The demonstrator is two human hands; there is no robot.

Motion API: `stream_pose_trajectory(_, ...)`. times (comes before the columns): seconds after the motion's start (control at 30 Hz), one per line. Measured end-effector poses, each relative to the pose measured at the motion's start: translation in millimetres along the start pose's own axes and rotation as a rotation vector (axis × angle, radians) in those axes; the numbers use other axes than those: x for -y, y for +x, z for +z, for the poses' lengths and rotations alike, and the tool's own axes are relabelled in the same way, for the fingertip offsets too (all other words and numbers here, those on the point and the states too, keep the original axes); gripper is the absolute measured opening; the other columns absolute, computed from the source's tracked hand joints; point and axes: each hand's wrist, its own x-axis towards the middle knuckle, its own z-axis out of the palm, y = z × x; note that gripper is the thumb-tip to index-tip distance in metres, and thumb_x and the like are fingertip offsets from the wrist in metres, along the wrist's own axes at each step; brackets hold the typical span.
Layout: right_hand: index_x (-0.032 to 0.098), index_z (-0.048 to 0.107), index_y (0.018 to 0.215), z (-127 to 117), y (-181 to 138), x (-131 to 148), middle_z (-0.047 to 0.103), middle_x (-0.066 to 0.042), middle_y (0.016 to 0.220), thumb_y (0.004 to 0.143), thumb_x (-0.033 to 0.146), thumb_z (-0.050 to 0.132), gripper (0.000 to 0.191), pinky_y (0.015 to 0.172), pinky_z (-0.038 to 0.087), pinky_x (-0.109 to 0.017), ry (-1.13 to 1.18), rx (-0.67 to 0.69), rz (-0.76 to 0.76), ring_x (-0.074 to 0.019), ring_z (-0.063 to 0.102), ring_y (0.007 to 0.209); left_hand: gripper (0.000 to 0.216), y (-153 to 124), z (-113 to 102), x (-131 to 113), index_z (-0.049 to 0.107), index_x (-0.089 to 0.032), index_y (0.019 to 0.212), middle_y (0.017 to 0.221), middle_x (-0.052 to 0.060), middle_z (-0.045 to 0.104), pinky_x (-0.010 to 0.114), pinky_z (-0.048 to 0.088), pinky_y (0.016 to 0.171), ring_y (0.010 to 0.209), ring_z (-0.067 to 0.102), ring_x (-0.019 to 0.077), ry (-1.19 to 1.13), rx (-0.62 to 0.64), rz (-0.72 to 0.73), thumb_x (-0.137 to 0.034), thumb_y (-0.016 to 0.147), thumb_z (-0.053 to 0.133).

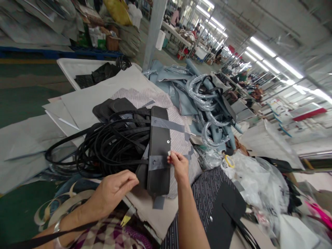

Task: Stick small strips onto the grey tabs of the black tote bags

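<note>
A long black leather-like bag flap (160, 138) lies on top of a stack of similar black pieces, two grey tape strips (161, 162) across it and a small metal stud near its right edge. My right hand (179, 165) is closed in a pinch at that edge, beside the lower strip, with a small pale piece (169, 153) at its fingertips. My left hand (118, 188) is closed, thumb against fingers, just left of the flap's lower end; what it holds, if anything, is hidden. Black straps (103, 145) lie in a tangled heap to the flap's left.
Striped lining (186, 138) lies under the flap. Blue-grey bag parts with plastic-wrapped handles (202, 93) are piled behind. At right are a striped black bag piece (210, 193), clear plastic (256, 176) and a yellow tape roll (229, 161). A white tray (70, 74) stands far left.
</note>
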Motion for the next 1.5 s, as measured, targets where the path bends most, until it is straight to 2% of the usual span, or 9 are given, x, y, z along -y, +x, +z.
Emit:
stream_pose_trajectory(0.2, 0.014, 0.072, 0.081, 7.3, 68.0, 8.2, 0.066, -0.001, 0.063, 0.058, 0.048, 0.076, 0.042, 0.044, 0.041, -0.020, -0.072, 0.028, 0.038, -0.0122, 0.061, 0.056, 0.037, -5.0, 1.0, 30.2, 0.068, -0.022, 0.093, 0.085, -0.002, 0.072, 0.021, 0.051, 0.072, 0.077, 0.068, 0.0160, 0.012, -0.044, -0.246, -0.053, 0.100, 0.049)
stream_pose_trajectory(0.5, 0.017, 0.069, 0.083, 21.6, 84.7, 16.0, 0.058, 0.005, 0.051, 0.074, 0.036, 0.073, 0.021, 0.044, 0.042, -0.022, -0.416, 0.066, 0.026, -0.0111, 0.053, 0.042, 0.038, -4.5, 2.4, 37.4, 0.069, -0.023, 0.092, 0.088, -0.002, 0.072, 0.021, 0.049, 0.076, 0.082, 0.068, 0.0159, 0.006, -0.038, -0.261, -0.054, 0.100, 0.048)
stream_pose_trajectory(0.63, 0.018, 0.066, 0.087, 6.9, 89.4, 23.2, 0.055, 0.006, 0.048, 0.060, 0.040, 0.087, 0.040, 0.052, 0.043, -0.026, -0.593, -0.013, -0.040, -0.0164, 0.058, 0.048, 0.037, -5.0, -0.3, 34.2, 0.071, -0.023, 0.089, 0.087, -0.001, 0.072, 0.020, 0.049, 0.076, 0.081, 0.068, 0.0152, -0.026, -0.024, -0.229, -0.051, 0.100, 0.050)
stream_pose_trajectory(0.7, 0.016, 0.066, 0.087, 0.6, 79.3, 25.0, 0.059, 0.003, 0.053, 0.060, 0.047, 0.088, 0.046, 0.060, 0.047, -0.029, -0.645, -0.064, -0.099, -0.0202, 0.063, 0.059, 0.035, -6.3, -3.8, 31.7, 0.072, -0.023, 0.088, 0.086, -0.001, 0.071, 0.020, 0.049, 0.074, 0.079, 0.067, 0.0150, -0.047, -0.011, -0.215, -0.048, 0.100, 0.051)
stream_pose_trajectory(0.8, 0.014, 0.067, 0.102, 4.8, 39.8, 18.7, 0.070, -0.004, 0.077, 0.080, 0.052, 0.070, 0.044, 0.076, 0.052, -0.033, -0.644, -0.082, -0.223, -0.0220, 0.067, 0.078, 0.033, -10.3, -10.2, 28.2, 0.074, -0.023, 0.087, 0.083, -0.001, 0.072, 0.021, 0.050, 0.072, 0.076, 0.067, 0.0153, -0.087, -0.004, -0.209, -0.047, 0.098, 0.054)
stream_pose_trajectory(0.97, 0.024, 0.069, 0.118, 41.6, -39.0, -11.8, 0.059, -0.013, 0.139, 0.084, 0.026, 0.074, 0.034, 0.110, 0.043, -0.050, -0.796, 0.232, -0.818, -0.0293, 0.051, 0.131, 0.035, -17.7, -16.4, 22.9, 0.073, -0.021, 0.080, 0.070, -0.002, 0.068, 0.021, 0.049, 0.062, 0.063, 0.061, 0.0148, -0.122, -0.036, -0.257, -0.049, 0.095, 0.057)
stream_pose_trajectory(1.13, 0.020, 0.070, 0.104, 60.1, -56.0, -21.3, 0.064, -0.015, 0.128, 0.095, 0.015, 0.055, 0.018, 0.105, 0.050, -0.050, -0.765, 0.095, -0.922, -0.0272, 0.056, 0.125, 0.045, -22.4, -16.4, 14.0, 0.064, -0.019, 0.068, 0.062, -0.003, 0.059, 0.020, 0.044, 0.054, 0.057, 0.056, 0.0132, -0.083, -0.014, -0.186, -0.055, 0.095, 0.054)
stream_pose_trajectory(1.3, 0.018, 0.067, 0.108, -1.6, -71.3, 18.5, 0.073, -0.011, 0.112, 0.103, 0.033, 0.043, 0.028, 0.097, 0.054, -0.037, -0.471, -0.286, -0.775, -0.0206, 0.068, 0.107, 0.039, -26.7, -13.8, 12.2, 0.063, -0.021, 0.071, 0.073, -0.001, 0.064, 0.019, 0.049, 0.062, 0.064, 0.063, 0.0133, -0.090, 0.070, 0.043, -0.047, 0.098, 0.055)
stream_pose_trajectory(1.5, 0.020, 0.066, 0.109, -147.6, -132.9, 29.3, 0.077, -0.010, 0.109, 0.091, 0.061, 0.053, 0.047, 0.092, 0.056, -0.037, -0.227, -0.815, -0.378, -0.0243, 0.071, 0.103, 0.029, -19.2, -3.2, 22.4, 0.066, -0.023, 0.075, 0.079, 0.000, 0.067, 0.019, 0.053, 0.065, 0.068, 0.065, 0.0145, -0.139, 0.180, 0.201, -0.041, 0.097, 0.059)
